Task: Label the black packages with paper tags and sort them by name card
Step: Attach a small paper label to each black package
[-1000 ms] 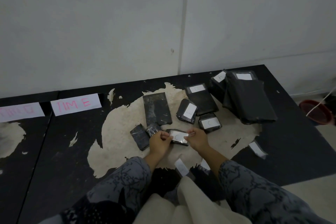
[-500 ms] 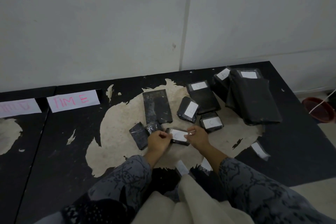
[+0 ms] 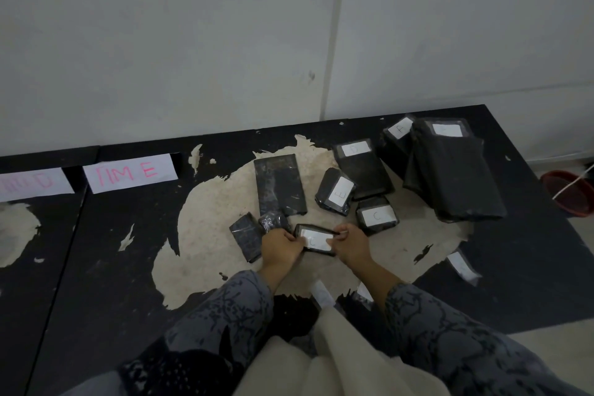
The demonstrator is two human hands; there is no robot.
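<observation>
At 9 o'clock on the bench [image 3: 96, 267], two name cards lie along the far edge: a faint pink one [image 3: 32, 185] that cannot be read, and one reading "TIM E" [image 3: 130, 173]. No package lies by either card, so sorting appears not yet begun.

At the centre, three untagged packages remain: a long one [image 3: 279, 185], a small one [image 3: 247, 236] and a crumpled one [image 3: 272, 221].

Your left hand [image 3: 281, 246] and right hand [image 3: 352, 244] both pinch the ends of a tagged package [image 3: 316, 239], thumbs on its white tag; this one is being labelled.

Toward 1 o'clock, tagged packages are done: E [image 3: 336, 196], C [image 3: 376, 215], D [image 3: 361, 167], and a stack [image 3: 450, 177] at 2 o'clock. Spare tags lie at 4 o'clock [image 3: 461, 265] and near your sleeves [image 3: 321, 292].
</observation>
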